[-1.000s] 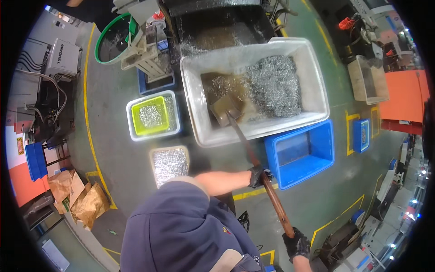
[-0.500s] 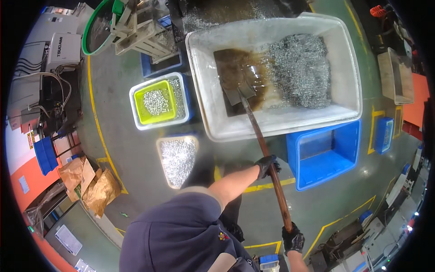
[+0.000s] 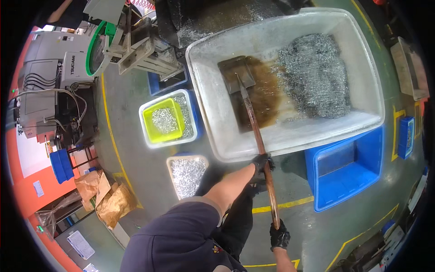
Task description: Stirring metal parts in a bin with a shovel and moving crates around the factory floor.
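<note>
Both my hands, in dark gloves, grip the brown wooden handle of a shovel (image 3: 258,138). My left hand (image 3: 261,164) is closed around the middle of the handle, just outside the near rim of a large white tub (image 3: 217,136). Lower down, my right hand (image 3: 280,236) holds the handle's near end. The flat metal blade rests inside the tub at its left, in a shallow pool of dark brown liquid (image 3: 265,97). A heap of silvery metal shavings (image 3: 315,75) lies to the right of the pool, apart from the blade.
An open blue bin (image 3: 346,170) stands by the tub's near right side. To the left are a yellow-green basket (image 3: 163,120) of small metal pieces inside a white bin (image 3: 191,131), and another pale bin (image 3: 188,174) of metal pieces. Crumpled brown paper (image 3: 113,199) lies farther left.
The shovel blade has moved farther from me toward the tub's far left part. Both hands have gone forward with the handle, and the whole view has shifted.
</note>
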A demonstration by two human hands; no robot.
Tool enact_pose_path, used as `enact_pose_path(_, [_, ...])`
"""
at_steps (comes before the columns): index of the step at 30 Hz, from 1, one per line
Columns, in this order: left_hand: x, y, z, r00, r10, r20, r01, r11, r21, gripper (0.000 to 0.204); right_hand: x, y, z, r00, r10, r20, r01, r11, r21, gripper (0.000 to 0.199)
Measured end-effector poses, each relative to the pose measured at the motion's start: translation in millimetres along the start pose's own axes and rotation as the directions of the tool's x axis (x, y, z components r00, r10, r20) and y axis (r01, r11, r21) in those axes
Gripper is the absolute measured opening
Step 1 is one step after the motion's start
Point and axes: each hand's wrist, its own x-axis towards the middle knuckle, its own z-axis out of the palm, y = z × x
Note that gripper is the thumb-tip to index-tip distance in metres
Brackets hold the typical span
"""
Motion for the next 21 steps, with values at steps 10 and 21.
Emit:
enact_pose_path(10, [12.6,-22.8,-22.5,0.994,0.051,-0.094,-0.046,0.997,0.057,0.025,-10.0,16.9,18.5,1.0,-0.011,0.012,0.006,0.929,0.37,0.039])
enact_pose_path(21, [-151.7,-70.9,60.0,0.991,-0.059,-0.121,0.06,0.998,0.009,0.022,-115.7,81.7,-28.9,0.998,-0.051,-0.033,0.052,0.997,0.059,0.041])
